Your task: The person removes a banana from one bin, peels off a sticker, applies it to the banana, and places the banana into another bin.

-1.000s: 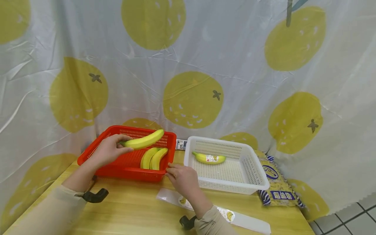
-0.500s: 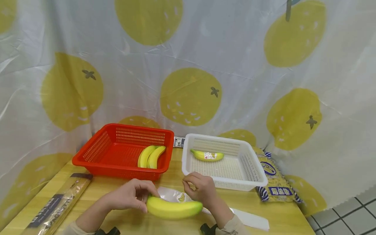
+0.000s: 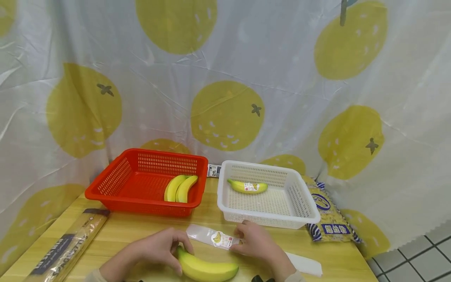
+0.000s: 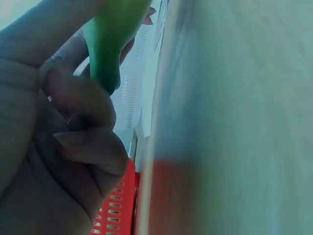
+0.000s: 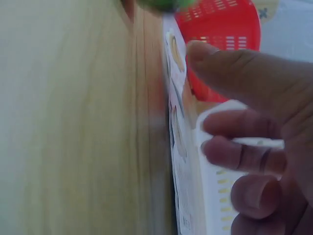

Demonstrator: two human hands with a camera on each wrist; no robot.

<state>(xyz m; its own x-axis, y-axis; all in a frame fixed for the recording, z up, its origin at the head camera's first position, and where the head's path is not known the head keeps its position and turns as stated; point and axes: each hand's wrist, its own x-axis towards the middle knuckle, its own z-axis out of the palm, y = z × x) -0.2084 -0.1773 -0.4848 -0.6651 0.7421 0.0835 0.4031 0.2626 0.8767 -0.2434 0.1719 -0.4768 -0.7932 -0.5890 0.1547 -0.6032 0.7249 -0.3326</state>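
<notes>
Near the front of the table my left hand (image 3: 160, 248) grips a yellow banana (image 3: 208, 270) by its green stem end. In the left wrist view that green end (image 4: 107, 54) sits between thumb and fingers. My right hand (image 3: 255, 244) is just over a long white strip of banana stickers (image 3: 202, 234), its fingertips right at one sticker. The right wrist view shows the thumb (image 5: 220, 63) apart from the other fingers, nothing held between them. Part of the strip is hidden under this hand.
Behind the hands stands a red basket (image 3: 141, 203) with two bananas (image 3: 179, 188) inside. To its right, a white basket (image 3: 267, 219) holds one banana with a label (image 3: 248, 187). A spaghetti pack (image 3: 70, 244) lies at the left, a yellow noodle bag (image 3: 327, 213) at the right.
My left hand has brought the banana out of the red basket and down to the table front. The right hand has left the red basket's rim and lowered over the sticker strip.
</notes>
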